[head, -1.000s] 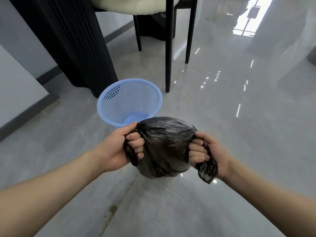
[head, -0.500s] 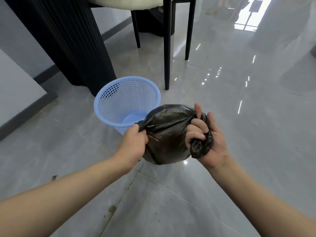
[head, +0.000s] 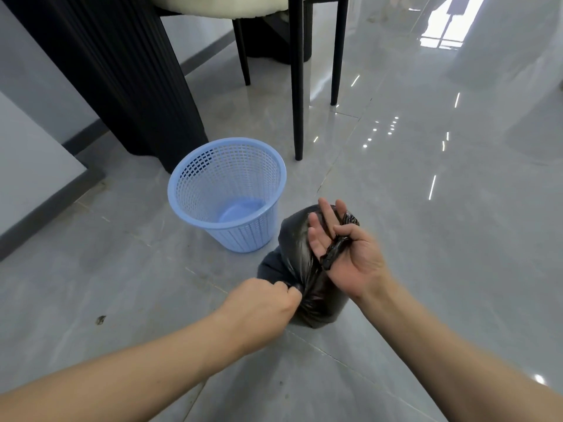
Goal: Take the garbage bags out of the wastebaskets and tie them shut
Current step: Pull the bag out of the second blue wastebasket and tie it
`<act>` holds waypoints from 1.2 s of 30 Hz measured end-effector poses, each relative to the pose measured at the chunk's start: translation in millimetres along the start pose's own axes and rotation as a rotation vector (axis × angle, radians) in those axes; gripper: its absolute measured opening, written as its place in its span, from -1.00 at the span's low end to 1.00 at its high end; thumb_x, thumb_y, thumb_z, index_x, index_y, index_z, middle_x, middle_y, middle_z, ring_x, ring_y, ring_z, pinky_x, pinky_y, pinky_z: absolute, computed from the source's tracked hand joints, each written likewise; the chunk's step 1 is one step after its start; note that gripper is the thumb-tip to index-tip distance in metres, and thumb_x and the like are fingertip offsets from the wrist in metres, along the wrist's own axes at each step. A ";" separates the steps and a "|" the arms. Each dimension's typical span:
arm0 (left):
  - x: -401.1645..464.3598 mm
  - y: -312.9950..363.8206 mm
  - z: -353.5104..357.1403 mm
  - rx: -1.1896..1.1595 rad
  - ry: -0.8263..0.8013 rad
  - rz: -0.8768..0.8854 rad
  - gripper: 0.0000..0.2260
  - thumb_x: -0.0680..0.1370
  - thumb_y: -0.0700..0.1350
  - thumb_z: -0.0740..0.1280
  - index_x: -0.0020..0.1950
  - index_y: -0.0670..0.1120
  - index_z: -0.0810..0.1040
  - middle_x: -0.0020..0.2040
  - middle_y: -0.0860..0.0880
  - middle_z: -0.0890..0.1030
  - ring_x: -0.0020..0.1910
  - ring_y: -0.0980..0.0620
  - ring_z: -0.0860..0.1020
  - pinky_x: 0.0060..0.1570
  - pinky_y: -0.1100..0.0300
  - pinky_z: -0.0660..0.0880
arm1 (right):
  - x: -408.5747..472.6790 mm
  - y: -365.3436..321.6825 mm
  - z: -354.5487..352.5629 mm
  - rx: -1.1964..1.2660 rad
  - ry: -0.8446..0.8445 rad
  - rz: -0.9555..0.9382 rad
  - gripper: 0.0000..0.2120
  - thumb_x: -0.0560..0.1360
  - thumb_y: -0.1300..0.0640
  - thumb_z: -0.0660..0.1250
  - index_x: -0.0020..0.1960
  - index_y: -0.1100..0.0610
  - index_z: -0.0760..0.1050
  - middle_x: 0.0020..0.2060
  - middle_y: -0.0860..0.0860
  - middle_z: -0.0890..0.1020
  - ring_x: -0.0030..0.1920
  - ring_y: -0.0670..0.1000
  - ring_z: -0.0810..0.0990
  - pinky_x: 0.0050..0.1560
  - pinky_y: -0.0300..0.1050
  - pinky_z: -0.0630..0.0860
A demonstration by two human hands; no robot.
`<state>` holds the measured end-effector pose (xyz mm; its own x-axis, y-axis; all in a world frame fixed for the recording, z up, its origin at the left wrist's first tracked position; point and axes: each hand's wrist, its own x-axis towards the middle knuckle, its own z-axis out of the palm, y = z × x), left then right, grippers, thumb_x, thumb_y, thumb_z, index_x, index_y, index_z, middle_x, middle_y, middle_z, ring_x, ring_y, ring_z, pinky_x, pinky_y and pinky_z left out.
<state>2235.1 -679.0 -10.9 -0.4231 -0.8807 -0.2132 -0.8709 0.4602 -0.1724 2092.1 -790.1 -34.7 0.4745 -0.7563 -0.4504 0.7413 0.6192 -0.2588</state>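
Above the floor, two hands [head: 262, 303] [head: 350, 257] grip one black bag [head: 297, 239] beside one wastebasket [head: 227, 193].

Layout relative to the wastebasket [head: 227, 194]: it stands on the floor [head: 426, 239]. The garbage bag [head: 297, 254] lies just right of it and nearer the viewer. A fluted column [head: 122, 71] stands behind it to the left; chair legs [head: 297, 86] stand behind it to the right.

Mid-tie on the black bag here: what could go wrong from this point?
1. The right hand holds its twisted bag end with only the thumb, fingers straight; it may slip loose.
2. The left hand pulls a small pinch of the black garbage bag; the thin film might tear.
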 end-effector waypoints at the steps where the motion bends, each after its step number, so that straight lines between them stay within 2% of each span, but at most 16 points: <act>1: 1.1 3.2 -2.0 -0.017 -0.055 0.010 -0.90 0.37 -0.22 0.24 -0.18 -0.06 0.50 -0.34 -0.05 0.57 -0.44 -0.09 0.56 -0.54 0.20 0.10 | 2.1 2.0 -2.0 -0.072 0.013 0.005 -0.57 0.47 0.40 0.06 0.13 0.03 0.53 0.25 0.00 0.59 0.19 0.09 0.57 0.24 -0.03 0.46; 3: 3.5 7.8 -5.8 -0.092 -0.199 0.008 -0.87 0.47 -0.26 0.16 -0.04 -0.10 0.41 -0.14 -0.15 0.59 -0.23 -0.21 0.58 -0.50 0.13 0.04 | 5.4 7.2 -7.8 -0.280 0.047 -0.011 -0.56 0.49 0.42 0.03 0.12 0.08 0.55 0.25 0.02 0.58 0.28 0.08 0.49 0.37 0.01 0.34; 5: 4.3 7.5 -14.6 -0.130 -0.242 0.027 -0.90 0.48 -0.26 0.14 -0.07 -0.07 0.30 -0.11 -0.16 0.57 -0.25 -0.24 0.53 -0.48 0.10 0.01 | 5.8 12.3 -13.4 -0.470 0.059 -0.040 -0.56 0.47 0.48 0.04 0.08 0.14 0.58 0.23 0.04 0.59 0.29 0.07 0.48 0.32 -0.03 0.39; 8: 1.5 1.5 -27.4 -0.140 -0.188 0.053 -0.87 0.48 -0.25 0.16 -0.13 -0.06 0.23 -0.16 -0.12 0.54 -0.41 -0.16 0.30 -0.49 0.10 0.03 | 4.0 14.0 -17.8 -0.622 0.023 -0.084 -0.56 0.42 0.53 0.06 0.01 0.18 0.60 0.17 0.07 0.63 0.22 0.00 0.55 0.09 -0.19 0.53; 10: -2.1 -4.9 -33.7 -0.124 -0.178 0.054 -0.87 0.49 -0.25 0.15 -0.13 -0.05 0.23 -0.18 -0.10 0.53 -0.43 -0.12 0.25 -0.48 0.09 0.06 | 4.1 14.3 -18.8 -0.700 -0.023 -0.092 -0.55 0.42 0.53 0.05 -0.02 0.18 0.61 0.15 0.09 0.64 0.18 -0.02 0.59 0.07 -0.19 0.55; 13: -7.8 -14.1 -38.1 -0.087 -0.118 0.046 -0.84 0.57 -0.16 0.16 -0.16 -0.02 0.21 -0.28 -0.03 0.46 -0.44 -0.10 0.25 -0.46 0.08 0.12 | 5.2 14.9 -21.3 -0.990 -0.056 -0.097 -0.50 0.41 0.51 0.04 0.03 0.14 0.64 0.10 0.05 0.67 0.18 0.03 0.59 0.21 -0.05 0.51; 16: -11.1 -26.1 -47.1 -0.081 -0.034 0.029 -0.78 0.62 -0.01 0.12 -0.20 0.00 0.19 -0.39 0.04 0.27 -0.42 -0.06 0.30 -0.46 0.10 0.13 | 3.3 15.7 -24.1 -1.191 -0.126 -0.054 -0.47 0.35 0.54 0.01 0.01 0.14 0.61 -0.01 0.03 0.71 0.12 -0.03 0.62 0.20 -0.10 0.51; 19: -10.3 -38.9 -57.6 -0.054 0.066 0.084 -0.79 0.57 -0.07 0.16 -0.23 0.02 0.19 -0.35 0.08 0.30 -0.32 -0.03 0.33 -0.34 0.09 0.19 | 3.7 16.3 -26.3 -1.291 -0.194 0.003 -0.47 0.32 0.55 -0.02 0.06 0.22 0.56 -0.08 0.10 0.72 0.07 0.04 0.65 0.19 -0.07 0.52; 21: -10.2 -47.3 -61.6 -0.014 0.106 0.102 -0.79 0.53 -0.10 0.20 -0.25 0.02 0.21 -0.35 0.06 0.38 -0.33 -0.04 0.36 -0.32 0.09 0.22 | 5.5 16.3 -26.8 -1.357 -0.209 0.040 -0.46 0.32 0.54 -0.01 0.09 0.21 0.57 -0.13 0.06 0.72 0.00 0.04 0.66 0.10 -0.11 0.53; 23: -11.4 -55.5 -64.1 0.008 0.118 0.077 -0.80 0.53 -0.09 0.20 -0.27 0.01 0.25 -0.38 0.04 0.42 -0.35 -0.05 0.39 -0.33 0.10 0.23 | 6.0 16.0 -26.4 -1.402 -0.199 0.067 -0.47 0.36 0.52 0.02 0.08 0.15 0.59 -0.20 0.01 0.70 -0.10 -0.04 0.64 -0.05 -0.24 0.52; 25: -11.1 -61.7 -65.2 0.008 0.112 0.038 -0.76 0.60 -0.02 0.13 -0.27 0.00 0.29 -0.38 0.06 0.42 -0.33 -0.04 0.38 -0.29 0.12 0.21 | 4.2 15.6 -24.6 -1.431 -0.211 0.066 -0.52 0.42 0.49 0.08 0.07 0.08 0.61 -0.14 0.09 0.68 -0.11 -0.06 0.62 -0.09 -0.28 0.51; 28: -6.2 -69.4 -64.2 -0.027 0.048 -0.026 -0.71 0.64 0.05 0.03 -0.24 0.00 0.30 -0.34 0.06 0.40 -0.28 -0.01 0.37 -0.25 0.11 0.23 | 0.2 16.1 -19.9 -1.315 -0.246 0.118 -0.49 0.39 0.51 0.07 0.01 0.05 0.61 -0.13 0.08 0.65 -0.07 0.00 0.62 -0.08 -0.23 0.53; 31: -2.6 -77.1 -67.9 -0.047 -0.021 -0.070 -0.72 0.64 0.05 0.03 -0.23 0.01 0.31 -0.32 0.06 0.41 -0.26 0.00 0.38 -0.20 0.10 0.34 | 2.4 7.9 -5.0 -0.746 -0.132 0.193 -0.48 0.37 0.57 0.00 0.08 0.22 0.58 -0.03 0.14 0.69 0.01 0.05 0.68 -0.19 -0.23 0.58; 33: -3.3 -82.6 -73.4 -0.091 -0.099 -0.089 -0.72 0.63 0.06 0.03 -0.22 0.01 0.35 -0.30 0.06 0.45 -0.25 0.00 0.42 -0.16 0.08 0.41 | 7.2 -7.3 6.7 -0.420 -0.018 0.237 -0.54 0.43 0.53 -0.02 0.10 0.26 0.54 -0.01 0.17 0.69 -0.01 0.08 0.70 -0.32 -0.24 0.59; 36: -7.9 -88.0 -85.0 -0.205 -0.201 -0.119 -0.71 0.62 0.09 0.05 -0.25 0.03 0.34 -0.29 0.06 0.48 -0.21 -0.03 0.48 -0.13 0.01 0.48 | 9.9 -36.1 20.5 -0.422 0.065 0.274 -0.62 0.51 0.39 -0.01 0.06 0.17 0.54 -0.04 0.08 0.72 -0.07 0.05 0.71 -0.31 -0.20 0.54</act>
<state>2293.9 -722.1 87.7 -0.2747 -0.8779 -0.3923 -0.9524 0.3046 -0.0148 2079.7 -824.2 -12.4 0.5842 -0.5477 -0.5990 0.3309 0.8346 -0.4403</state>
